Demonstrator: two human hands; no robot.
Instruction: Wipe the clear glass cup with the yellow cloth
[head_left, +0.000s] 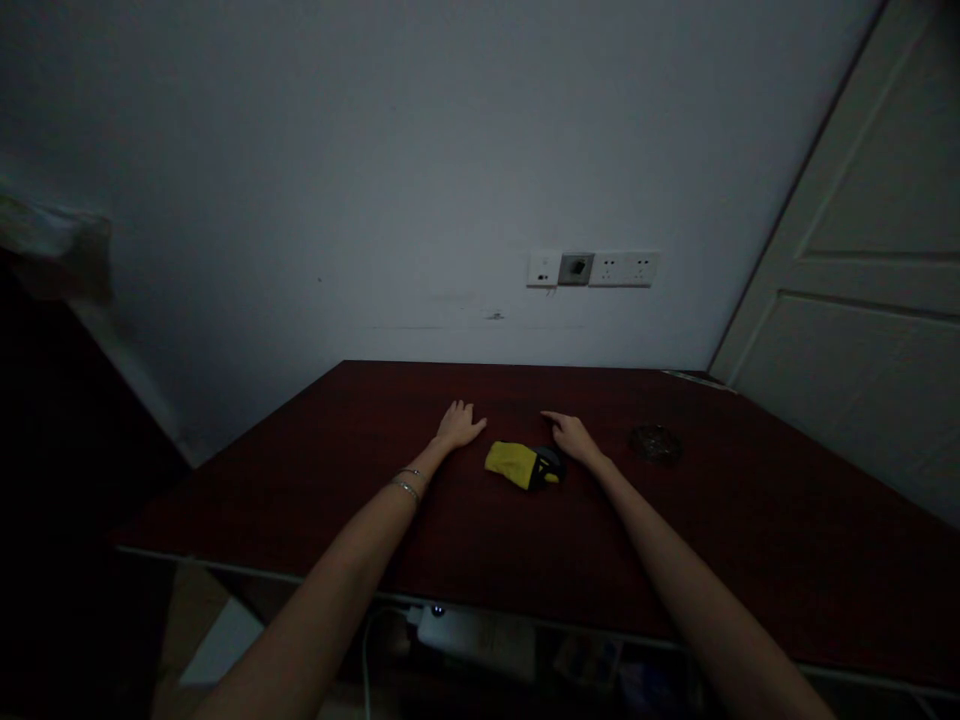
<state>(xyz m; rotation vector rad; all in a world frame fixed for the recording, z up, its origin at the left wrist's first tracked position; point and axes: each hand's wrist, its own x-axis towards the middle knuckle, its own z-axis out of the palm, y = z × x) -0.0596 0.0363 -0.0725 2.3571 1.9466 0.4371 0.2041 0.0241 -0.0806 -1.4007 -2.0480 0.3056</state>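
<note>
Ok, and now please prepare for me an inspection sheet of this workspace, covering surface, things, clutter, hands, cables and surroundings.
Surface: dark red tabletop, dimly lit.
Things by the hands: yellow-and-black fabric bundle, possibly socks, lying between the forearms; its dark end faces the right hand.
Clutter: round glass dish, perhaps an ashtray, on the tabletop to the right.
Hands: left hand palm down, fingers spread; right hand with index finger extended. No held object visible in either.
Cables: white cable below the front edge, near a white box.
Surroundings: pale wall with white sockets; panelled door at right.
</note>
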